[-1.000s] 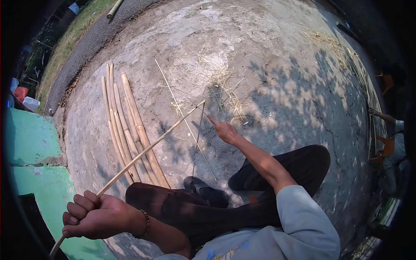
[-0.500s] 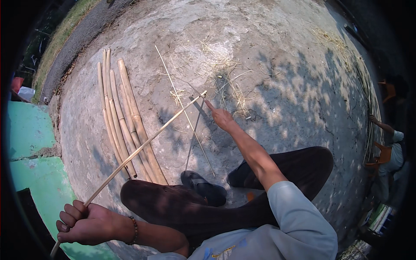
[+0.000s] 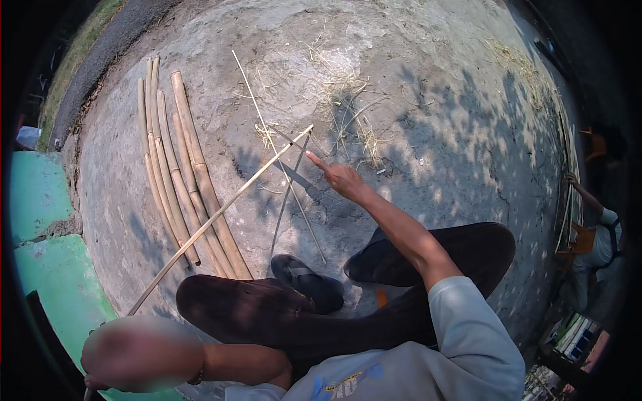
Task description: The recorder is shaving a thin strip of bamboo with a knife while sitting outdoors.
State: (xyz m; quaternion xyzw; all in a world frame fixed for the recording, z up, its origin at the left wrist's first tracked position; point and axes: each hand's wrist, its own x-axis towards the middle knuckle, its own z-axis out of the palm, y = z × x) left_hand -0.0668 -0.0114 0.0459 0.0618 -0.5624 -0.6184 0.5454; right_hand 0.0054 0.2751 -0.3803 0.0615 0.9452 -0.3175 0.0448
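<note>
Head view, left camera, as I monitored it from my remote station. The person's left hand (image 3: 142, 353), near left and blurred, was closed around the lower part of a slender bamboo stick (image 3: 221, 212), which slanted up toward the far right, clear of the ground. The right hand (image 3: 342, 180), at centre, pointed its index finger just beside the stick's far tip; its other fingers were curled, and I could not tell whether they grasped anything.

I judged the work to be partway along: the held stick was slim and straight, a thinner strip (image 3: 297, 199) lay on the ground beneath it, and pale shavings (image 3: 368, 144) were scattered on the far side. Left of centre, several bamboo poles (image 3: 191, 144) lay side by side in long, round lengths, apparently unsplit; how many were to be worked, I could not tell.

I noted no label on the bamboo. The grey shirt (image 3: 408, 367) bore a small yellow-and-blue print (image 3: 344, 385), its lettering too small for me to read reliably.
</note>
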